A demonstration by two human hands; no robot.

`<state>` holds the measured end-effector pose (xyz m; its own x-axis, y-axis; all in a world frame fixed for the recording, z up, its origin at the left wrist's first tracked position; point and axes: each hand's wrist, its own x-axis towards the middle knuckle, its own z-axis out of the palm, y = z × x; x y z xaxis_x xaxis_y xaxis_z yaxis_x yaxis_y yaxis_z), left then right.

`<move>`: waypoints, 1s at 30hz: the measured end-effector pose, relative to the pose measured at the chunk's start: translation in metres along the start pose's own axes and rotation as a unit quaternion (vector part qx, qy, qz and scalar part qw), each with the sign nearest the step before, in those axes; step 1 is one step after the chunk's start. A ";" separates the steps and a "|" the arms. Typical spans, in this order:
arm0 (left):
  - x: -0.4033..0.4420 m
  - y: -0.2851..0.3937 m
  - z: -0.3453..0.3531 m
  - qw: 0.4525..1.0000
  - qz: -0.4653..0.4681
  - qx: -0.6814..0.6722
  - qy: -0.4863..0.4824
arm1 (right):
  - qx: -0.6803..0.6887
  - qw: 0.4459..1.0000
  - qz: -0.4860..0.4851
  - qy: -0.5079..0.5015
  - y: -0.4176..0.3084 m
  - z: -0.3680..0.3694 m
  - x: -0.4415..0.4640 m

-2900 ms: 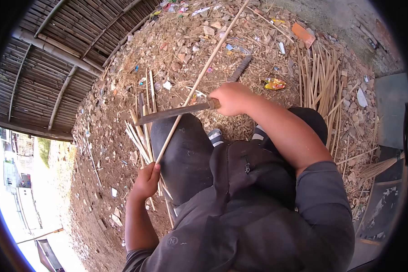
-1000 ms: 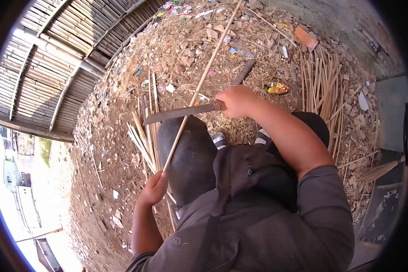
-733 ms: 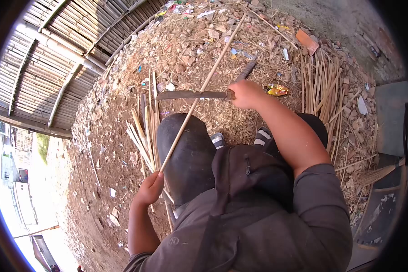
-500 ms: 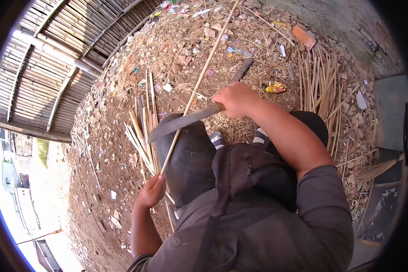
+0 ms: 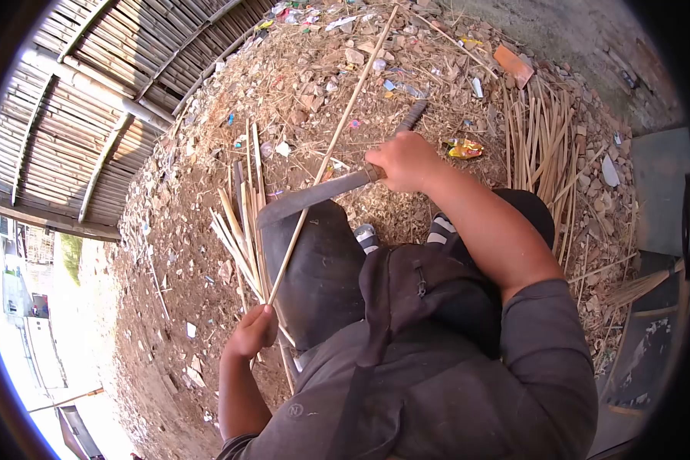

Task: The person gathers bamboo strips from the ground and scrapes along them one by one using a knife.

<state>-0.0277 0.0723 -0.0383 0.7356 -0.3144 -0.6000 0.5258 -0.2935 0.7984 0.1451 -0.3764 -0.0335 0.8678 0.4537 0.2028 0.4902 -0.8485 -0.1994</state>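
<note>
My left hand (image 5: 254,332) is closed on the lower end of a long, thin bamboo strip (image 5: 343,123), which slants up and away to the right over my knee. My right hand (image 5: 405,162) grips the handle of a large knife (image 5: 314,195). Its broad blade points left and slightly down, lying across the strip just above my knee. Loose split strips (image 5: 241,222) lie on the ground beside that knee. A dark wrapped handle (image 5: 412,116) of another tool shows on the ground just beyond my right hand.
A large bundle of strips (image 5: 540,138) lies at the right, near an orange brick piece (image 5: 513,66). A yellow-red wrapper (image 5: 464,148) rests on the littered ground. A bamboo wall (image 5: 69,107) stands at upper left, and a broom-like bundle (image 5: 640,287) at far right.
The knife has shifted between level and slanted positions along the strip; its tip now points down-left. My left hand has moved slightly down, still holding the strip's end.
</note>
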 end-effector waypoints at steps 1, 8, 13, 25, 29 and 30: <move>-0.001 0.001 -0.001 1.000 -0.010 -0.011 -0.010 | -0.017 0.999 -0.036 0.001 -0.001 0.002 0.001; -0.026 0.017 0.000 0.998 -0.060 -0.018 0.014 | 0.030 0.991 0.129 -0.022 0.026 0.016 0.003; -0.022 0.012 -0.002 0.995 -0.015 0.078 0.060 | 0.018 0.995 0.096 0.031 0.025 0.011 0.000; -0.005 0.014 0.044 0.820 0.185 0.430 0.328 | 0.085 0.989 0.118 -0.014 0.008 -0.008 -0.004; -0.003 0.016 0.043 0.819 0.180 0.432 0.331 | 0.087 0.990 0.101 -0.039 0.004 -0.016 -0.005; -0.002 0.017 0.045 0.818 0.188 0.430 0.333 | 0.068 0.992 0.094 -0.042 0.001 -0.022 -0.005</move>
<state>-0.0389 0.0276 -0.0260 0.9964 -0.0510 0.0684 -0.0750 -0.9058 0.4170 0.1393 -0.3851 -0.0139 0.9457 0.3172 0.0714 0.3213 -0.8782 -0.3544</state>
